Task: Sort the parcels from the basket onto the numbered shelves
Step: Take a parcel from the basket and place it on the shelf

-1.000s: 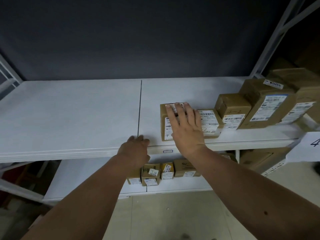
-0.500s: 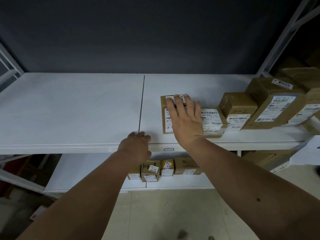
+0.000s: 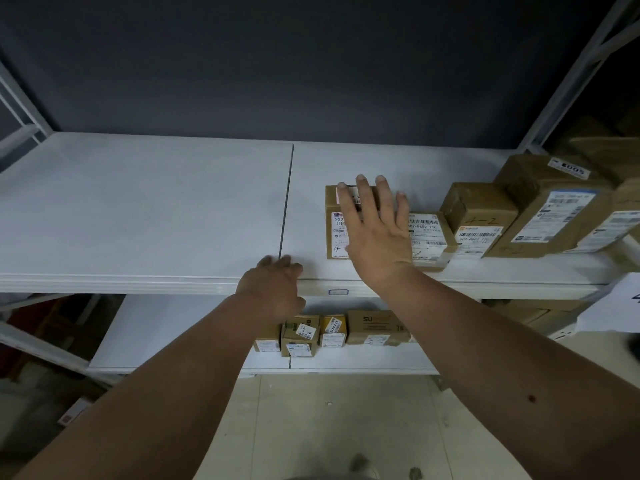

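The flat brown cardboard parcel [image 3: 335, 223] lies on the white upper shelf [image 3: 145, 209], right of its centre seam, long axis running near to far, label up (a handwritten 4 at its near edge). The right hand [image 3: 375, 233] rests flat on it, fingers spread. The left hand [image 3: 272, 285] curls over the shelf's near edge, holding nothing else.
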